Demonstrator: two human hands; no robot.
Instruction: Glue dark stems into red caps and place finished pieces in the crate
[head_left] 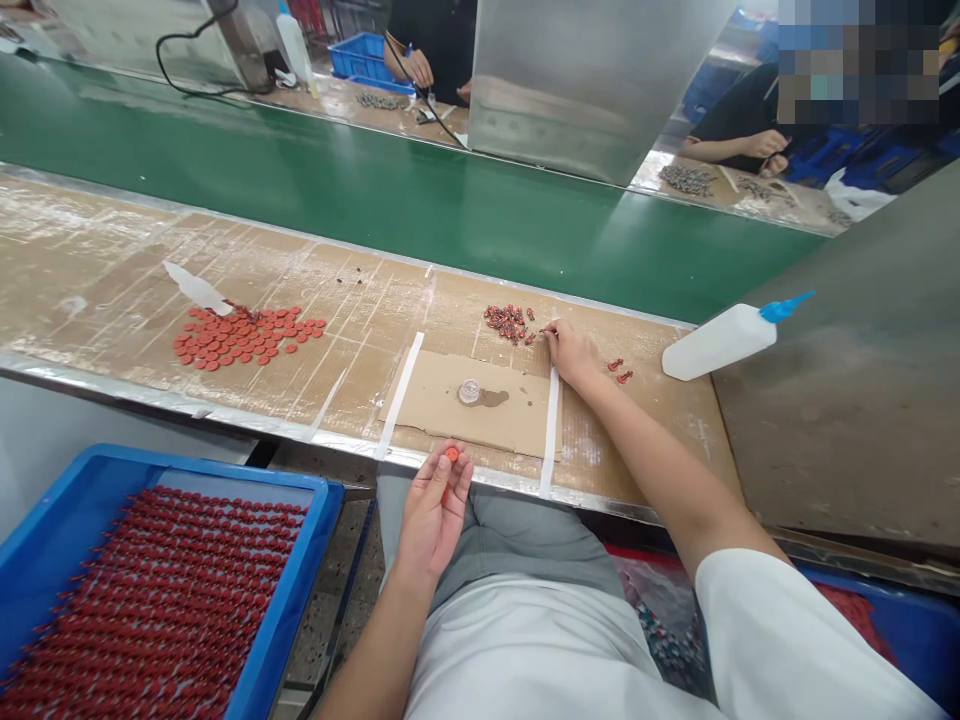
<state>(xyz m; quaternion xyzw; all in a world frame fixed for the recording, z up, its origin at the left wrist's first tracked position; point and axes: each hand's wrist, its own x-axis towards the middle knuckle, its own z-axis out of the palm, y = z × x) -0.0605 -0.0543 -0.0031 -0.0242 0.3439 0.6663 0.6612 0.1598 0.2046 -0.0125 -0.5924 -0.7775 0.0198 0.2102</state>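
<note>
My left hand [435, 510] is closed on a small red disc [451, 454], held up between thumb and fingers in front of the table edge. My right hand [568, 350] pinches a tiny dark piece beside a pile of small red and dark parts [507, 323]. Between the hands, a small clear cup [469, 391] stands on a cardboard sheet [427, 395], next to a brown wet stain. Two or so red parts [619, 371] lie to the right of my right wrist. Many red discs [240, 340] are heaped on the left of the table.
A white bottle with blue tip [712, 342] leans at the right by a metal panel [855, 370]. A blue tray [319, 530] with rows of red pieces is lower left. Beyond the green belt [337, 165], two people's hands work. A white tool [196, 287] lies by the discs.
</note>
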